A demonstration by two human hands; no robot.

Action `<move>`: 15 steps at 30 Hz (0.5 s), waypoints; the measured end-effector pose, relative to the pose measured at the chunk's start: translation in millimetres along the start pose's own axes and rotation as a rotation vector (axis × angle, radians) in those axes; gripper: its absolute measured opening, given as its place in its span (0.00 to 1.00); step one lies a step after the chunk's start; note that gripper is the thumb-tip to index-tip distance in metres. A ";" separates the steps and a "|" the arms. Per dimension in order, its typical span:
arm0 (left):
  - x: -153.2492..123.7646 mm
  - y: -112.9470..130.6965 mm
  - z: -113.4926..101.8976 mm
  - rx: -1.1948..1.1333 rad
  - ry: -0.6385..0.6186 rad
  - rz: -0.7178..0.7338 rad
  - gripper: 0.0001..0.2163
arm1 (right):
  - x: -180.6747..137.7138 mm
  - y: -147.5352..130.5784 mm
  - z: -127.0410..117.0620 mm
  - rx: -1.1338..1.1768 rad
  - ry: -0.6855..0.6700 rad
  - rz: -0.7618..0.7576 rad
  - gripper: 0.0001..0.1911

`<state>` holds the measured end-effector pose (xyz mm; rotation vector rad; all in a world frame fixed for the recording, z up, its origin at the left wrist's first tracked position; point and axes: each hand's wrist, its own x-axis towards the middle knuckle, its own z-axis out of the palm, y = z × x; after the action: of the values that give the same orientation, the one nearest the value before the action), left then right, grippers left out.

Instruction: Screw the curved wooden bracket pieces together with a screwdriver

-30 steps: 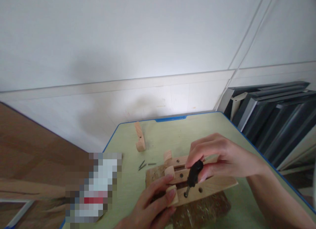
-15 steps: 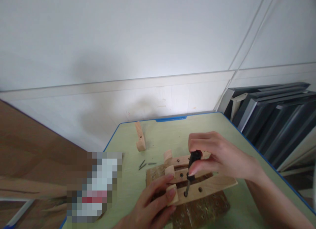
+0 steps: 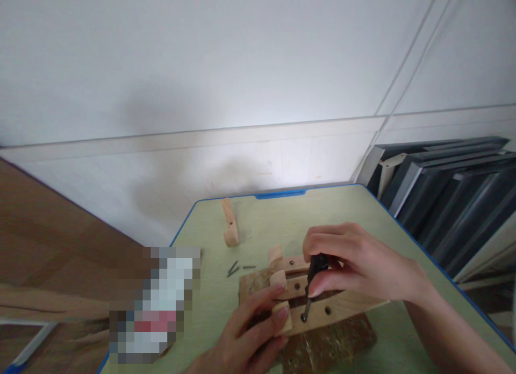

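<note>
Green, blue-edged table (image 3: 282, 213) below white wall (image 3: 201, 67); dark panels (image 3: 443, 186) at right. Lower centre: your right hand (image 3: 355, 264) clamps the screwdriver (image 3: 316, 266) tip-down on the wooden slat (image 3: 342, 305); your left hand (image 3: 250, 331) pinches the slat's end. Right hand lower than 0.5 s ago.

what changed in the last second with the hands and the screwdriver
The right hand has swung the screwdriver from a slant to nearly upright, shifting its grip on the black handle. The tip stayed at the hole in the nearest wooden bar. The left hand still grips that bar's left end. The loose wooden piece and screws are unmoved.
</note>
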<state>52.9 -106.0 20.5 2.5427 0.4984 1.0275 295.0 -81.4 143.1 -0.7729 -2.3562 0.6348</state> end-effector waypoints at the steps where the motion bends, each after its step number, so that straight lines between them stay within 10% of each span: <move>1: -0.2 -0.3 -0.1 -0.001 -0.002 0.000 0.21 | -0.5 -0.2 -0.2 0.013 -0.012 -0.003 0.10; 15: -0.6 1.7 -0.7 0.064 0.024 0.001 0.20 | -7.6 -3.9 -12.6 0.356 -0.208 -0.185 0.18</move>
<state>52.4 -107.6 21.4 2.5893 0.5448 1.0598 306.8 -85.9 151.7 -0.3404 -2.3648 1.0573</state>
